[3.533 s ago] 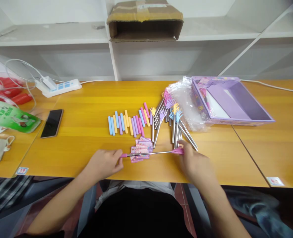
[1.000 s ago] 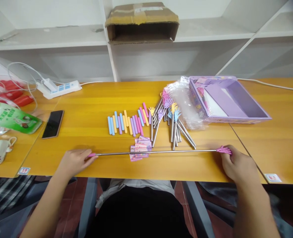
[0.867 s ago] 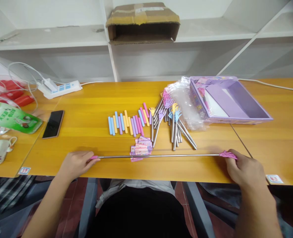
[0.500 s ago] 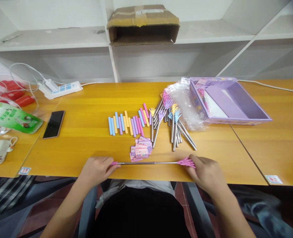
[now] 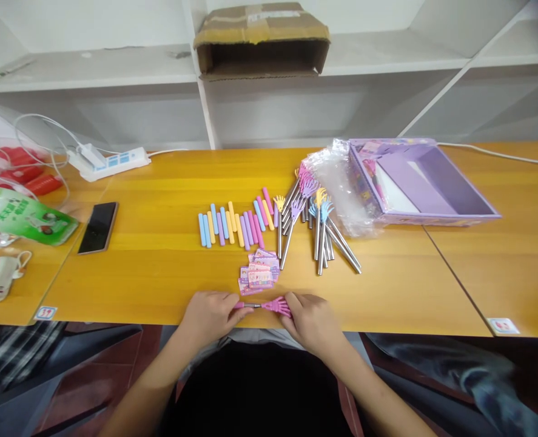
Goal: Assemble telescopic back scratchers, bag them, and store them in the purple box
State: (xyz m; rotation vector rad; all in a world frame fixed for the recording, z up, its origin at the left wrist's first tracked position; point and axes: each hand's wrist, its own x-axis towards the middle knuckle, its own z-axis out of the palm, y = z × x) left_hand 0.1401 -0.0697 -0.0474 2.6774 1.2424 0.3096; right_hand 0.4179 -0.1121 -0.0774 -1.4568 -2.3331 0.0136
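A pink telescopic back scratcher (image 5: 275,305) lies level between my two hands at the table's front edge, its metal rod mostly collapsed. My left hand (image 5: 210,315) is closed round its pink handle end. The pink claw end is gripped by my right hand (image 5: 315,321). Just beyond are small pink and purple printed cards (image 5: 260,274) in a loose pile. Behind them several pastel handle sleeves (image 5: 232,226) lie side by side. To their right sit several metal-rod back scratchers (image 5: 326,227) with pink, purple, yellow and blue claws.
A purple box (image 5: 437,182) and a clear plastic bag (image 5: 348,194) are at the back right. On the left are a phone (image 5: 98,227), a power strip (image 5: 114,164) and a green packet (image 5: 27,213). A cardboard box (image 5: 262,42) rests on the shelf above.
Both hands have come together, and the back scratcher's long rod has slid in to a short length. My right hand moved left, my left hand moved right.
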